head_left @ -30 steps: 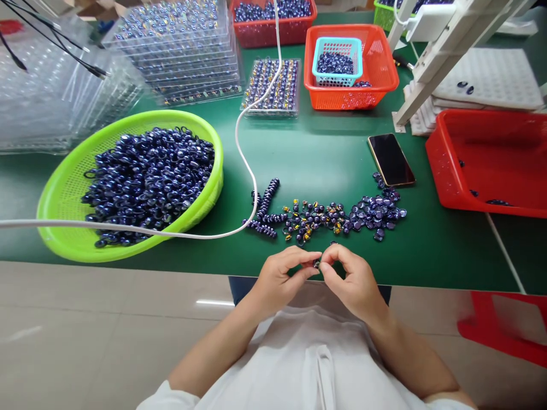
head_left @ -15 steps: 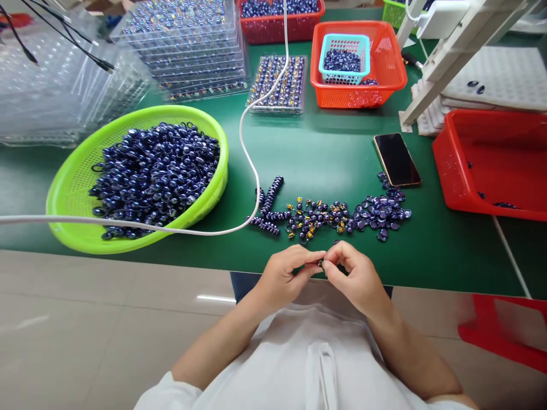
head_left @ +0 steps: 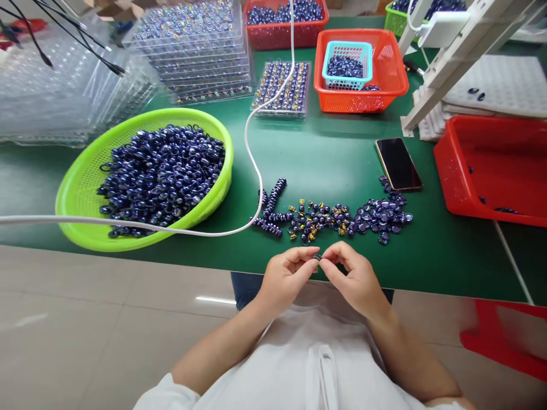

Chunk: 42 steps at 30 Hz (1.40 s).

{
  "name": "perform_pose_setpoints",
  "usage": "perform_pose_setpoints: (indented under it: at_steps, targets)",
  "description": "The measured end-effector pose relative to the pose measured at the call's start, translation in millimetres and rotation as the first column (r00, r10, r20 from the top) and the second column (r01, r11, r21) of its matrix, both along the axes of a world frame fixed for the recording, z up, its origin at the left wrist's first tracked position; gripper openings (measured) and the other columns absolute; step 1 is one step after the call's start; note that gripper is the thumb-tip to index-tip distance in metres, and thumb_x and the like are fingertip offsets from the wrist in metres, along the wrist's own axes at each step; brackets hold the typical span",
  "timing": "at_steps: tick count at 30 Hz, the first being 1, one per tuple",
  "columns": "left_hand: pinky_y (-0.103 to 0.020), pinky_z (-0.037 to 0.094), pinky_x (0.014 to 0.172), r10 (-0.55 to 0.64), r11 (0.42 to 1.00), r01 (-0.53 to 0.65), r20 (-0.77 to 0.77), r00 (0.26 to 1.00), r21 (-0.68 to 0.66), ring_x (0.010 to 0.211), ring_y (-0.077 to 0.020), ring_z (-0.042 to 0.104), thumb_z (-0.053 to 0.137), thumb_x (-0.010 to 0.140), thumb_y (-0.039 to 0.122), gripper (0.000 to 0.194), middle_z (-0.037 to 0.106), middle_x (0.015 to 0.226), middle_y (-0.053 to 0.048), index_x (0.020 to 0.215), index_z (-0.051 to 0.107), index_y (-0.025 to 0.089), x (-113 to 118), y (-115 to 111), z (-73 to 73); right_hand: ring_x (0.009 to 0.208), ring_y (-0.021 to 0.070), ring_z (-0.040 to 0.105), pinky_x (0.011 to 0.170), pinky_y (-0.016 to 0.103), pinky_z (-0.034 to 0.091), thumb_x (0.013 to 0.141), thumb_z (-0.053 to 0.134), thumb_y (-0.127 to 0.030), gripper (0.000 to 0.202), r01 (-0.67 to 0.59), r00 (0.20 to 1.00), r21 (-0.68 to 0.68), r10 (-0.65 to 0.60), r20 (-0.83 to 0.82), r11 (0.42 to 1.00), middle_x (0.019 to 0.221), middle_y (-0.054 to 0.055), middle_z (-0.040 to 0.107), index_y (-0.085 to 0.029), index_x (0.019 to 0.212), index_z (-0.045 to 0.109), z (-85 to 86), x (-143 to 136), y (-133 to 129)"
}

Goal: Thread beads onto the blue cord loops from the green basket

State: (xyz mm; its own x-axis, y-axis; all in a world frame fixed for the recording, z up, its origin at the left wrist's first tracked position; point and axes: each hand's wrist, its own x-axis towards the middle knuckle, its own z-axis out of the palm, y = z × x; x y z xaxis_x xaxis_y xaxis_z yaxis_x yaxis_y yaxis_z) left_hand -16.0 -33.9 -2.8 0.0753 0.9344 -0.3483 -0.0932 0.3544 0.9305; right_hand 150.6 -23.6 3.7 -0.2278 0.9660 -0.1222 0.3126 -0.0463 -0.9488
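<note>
Left hand [head_left: 282,280] and right hand [head_left: 355,280] meet at the near edge of the green table [head_left: 299,148], and I see both closed in a pinch, thumbs against forefingers, with one small dark piece [head_left: 317,257] held between their fingertips. It is mostly covered by the fingers, so I cannot tell its exact shape from my end.

Just beyond the hands, I have three groups lying side by side on the tabletop. On the left are short rows of stacked dark beads [head_left: 274,198]; in the middle, a cluster of dark pieces with yellow parts [head_left: 320,221]; on the right, a heap of flat dark pieces [head_left: 380,216]. A phone [head_left: 398,164] lies face up just past that heap.

Over on the left, I get a big lime-green basket [head_left: 68,188] loaded with glossy dark looped pieces [head_left: 164,173], and a white cable [head_left: 252,154] runs across my view in front of it. At the far side stand a stack of filled clear trays [head_left: 205,62], a single filled tray [head_left: 282,88] and an orange basket [head_left: 388,74] with a light-blue basket [head_left: 368,60] inside. To the right, I see a red bin [head_left: 496,171] with a few dark pieces in it.
</note>
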Motion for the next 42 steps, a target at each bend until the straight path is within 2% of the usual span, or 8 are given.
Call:
perform_pose_setpoints:
  at_steps: [4, 11, 18, 22, 26, 32, 37, 42]
  targets:
    - [-0.026, 0.057, 0.072, 0.06, 0.996, -0.054, 0.084, 0.995, -0.066, 0.073, -0.016, 0.069, 0.075, 0.076, 0.027, 0.02, 0.077, 0.083, -0.006, 0.093, 0.076, 0.015, 2.9, 1.2, 0.9, 0.079, 0.0141, 0.062, 0.073, 0.025, 0.05, 0.091, 0.061, -0.031, 0.009, -0.004, 0.998, -0.009, 0.004, -0.063, 1.0, 0.087, 0.0, 0.065, -0.022, 0.091, 0.062, -6.9, 2.8, -3.4]
    - [-0.02, 0.048, 0.057, 0.071, 0.997, -0.07, 0.025, 0.997, -0.023, 0.061, -0.0111, 0.061, 0.073, 0.075, 0.021, 0.01, 0.072, 0.071, -0.002, 0.082, 0.074, 0.015, 3.5, 3.5, 3.2, 0.079, 0.0138, 0.062, 0.073, 0.025, 0.05, 0.091, 0.063, -0.029, 0.007, -0.021, 0.996, 0.048, 0.025, -0.082, 0.999, 0.086, 0.0, 0.064, -0.022, 0.094, 0.064, -13.9, 6.8, -6.1]
    - [-0.02, 0.045, 0.057, 0.068, 0.998, -0.067, 0.042, 0.997, -0.02, 0.059, -0.0101, 0.058, 0.071, 0.072, 0.018, 0.006, 0.068, 0.066, 0.0, 0.076, 0.071, 0.014, 1.5, 4.8, 5.1, 0.078, 0.014, 0.062, 0.078, 0.029, 0.05, 0.09, 0.063, -0.021, 0.008, -0.06, 0.997, 0.209, 0.071, -0.044, 0.976, 0.086, -0.001, 0.065, -0.024, 0.097, 0.063, -15.4, 17.0, -5.8]
    - [-0.02, 0.046, 0.058, 0.054, 0.998, -0.052, 0.045, 0.998, -0.044, 0.061, -0.0108, 0.06, 0.072, 0.07, 0.018, 0.007, 0.069, 0.067, -0.001, 0.076, 0.071, 0.014, 3.4, 6.4, 4.1, 0.078, 0.0137, 0.062, 0.075, 0.029, 0.051, 0.086, 0.067, -0.014, 0.02, -0.089, 0.994, 0.393, 0.107, -0.023, 0.915, 0.092, 0.001, 0.065, -0.024, 0.103, 0.062, -16.1, 14.3, -7.2]
    - [-0.02, 0.046, 0.058, 0.013, 0.998, -0.011, 0.041, 0.999, -0.058, 0.061, -0.0106, 0.059, 0.072, 0.072, 0.02, 0.008, 0.069, 0.068, -0.001, 0.078, 0.072, 0.014, 8.0, 8.6, 1.5, 0.084, 0.0166, 0.062, 0.075, 0.032, 0.051, 0.086, 0.064, -0.006, 0.023, -0.061, 0.995, 0.589, 0.007, 0.095, 0.806, 0.091, 0.003, 0.065, -0.023, 0.101, 0.06, -20.9, 10.9, -8.0]
    - [-0.023, 0.047, 0.058, -0.13, 0.991, 0.132, -0.169, 0.977, 0.001, 0.062, -0.0129, 0.06, 0.063, 0.084, 0.024, 0.02, 0.073, 0.075, -0.004, 0.097, 0.076, 0.015, 6.0, 11.2, 0.4, 0.087, 0.0218, 0.059, 0.075, 0.038, 0.049, 0.09, 0.057, -0.006, 0.025, -0.272, 0.926, 0.674, -0.003, 0.377, 0.686, 0.096, 0.01, 0.064, -0.018, 0.111, 0.056, -24.2, 20.6, -5.0]
    - [-0.028, 0.052, 0.071, -0.249, 0.932, 0.324, -0.365, 0.897, 0.161, 0.079, -0.018, 0.066, 0.055, 0.09, 0.02, 0.028, 0.075, 0.094, -0.008, 0.111, 0.074, 0.016, 0.1, 12.2, 1.6, 0.09, 0.0227, 0.057, 0.077, 0.039, 0.047, 0.093, 0.05, -0.007, 0.016, -0.383, 0.869, 0.581, 0.067, 0.49, 0.718, 0.096, 0.011, 0.062, -0.017, 0.104, 0.057, -15.3, 26.4, -0.6]
    - [-0.033, 0.052, 0.082, -0.322, 0.857, 0.459, -0.453, 0.832, 0.234, 0.09, -0.021, 0.066, 0.053, 0.093, 0.018, 0.031, 0.073, 0.098, -0.01, 0.118, 0.071, 0.017, -2.7, 12.4, 5.9, 0.083, 0.0191, 0.057, 0.076, 0.035, 0.046, 0.097, 0.049, -0.013, 0.011, -0.353, 0.899, 0.47, 0.154, 0.41, 0.809, 0.088, 0.006, 0.062, -0.019, 0.093, 0.057, -8.2, 25.2, 3.5]
